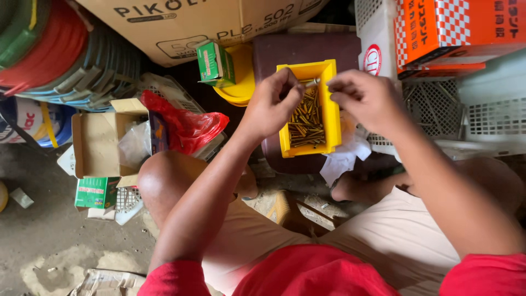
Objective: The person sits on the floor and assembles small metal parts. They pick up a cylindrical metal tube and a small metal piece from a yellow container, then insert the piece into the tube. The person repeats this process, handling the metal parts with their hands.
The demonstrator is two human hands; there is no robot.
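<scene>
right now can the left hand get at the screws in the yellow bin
Probably yes: the left hand hovers at the open yellow bin, right above the screws; nothing covers them. The right hand stays at the far rim.

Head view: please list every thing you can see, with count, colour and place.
bin: one, yellow, centre, under the hands
screws: many, brass-coloured, inside the bin
small screw: one, metal, between the fingertips of both hands
green box: one, left of the bin
red bag: one, left, on a white basket
open carton: one, brown, far left
orange box: one, top right
white baskets: several, right
paper: one, white, crumpled, below the bin
left hand: at the screw
right hand: at the screw
</scene>
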